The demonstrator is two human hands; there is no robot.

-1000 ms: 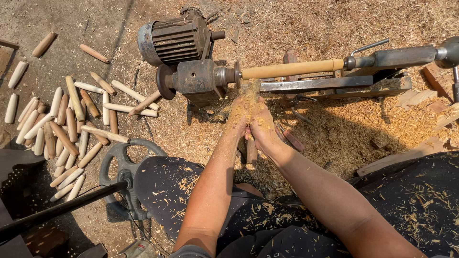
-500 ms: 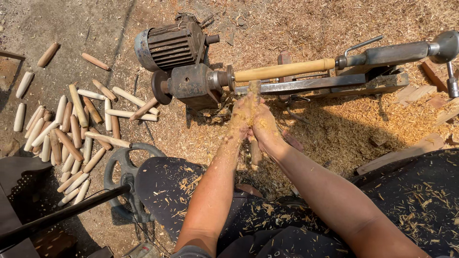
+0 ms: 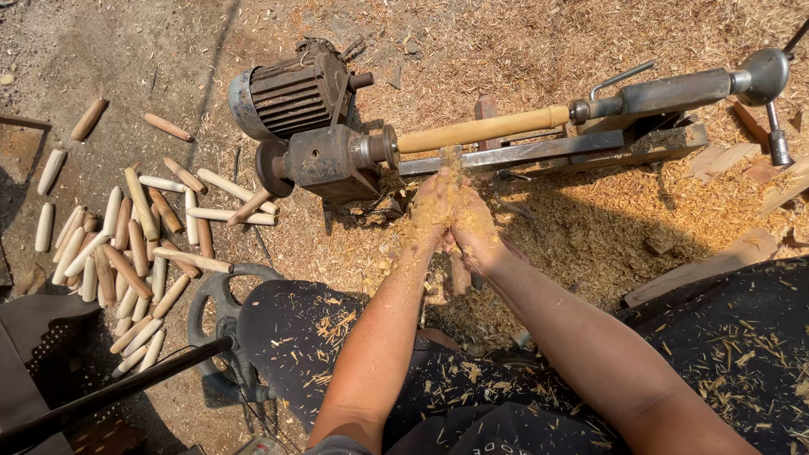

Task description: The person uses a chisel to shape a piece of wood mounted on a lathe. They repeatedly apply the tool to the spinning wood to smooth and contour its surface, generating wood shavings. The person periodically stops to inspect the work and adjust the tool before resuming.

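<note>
A pale wooden rod is mounted in a ground-level lathe, between the rusty headstock and the grey tailstock. My left hand and my right hand are pressed together just below the rod, both coated in sawdust. They grip a turning tool whose tip reaches up to the rod's underside. Part of its handle shows below my hands. My legs, in dark cloth flecked with shavings, lie underneath.
A ribbed electric motor sits behind the headstock. Several turned wooden pegs lie heaped on the ground at left. Thick shavings cover the ground around the lathe bed. A black wheel lies by my left knee, with wooden offcuts at right.
My hands stay clasped on the tool under the rod. The view has shifted a little, so the lathe sits slightly lower and to the left.
</note>
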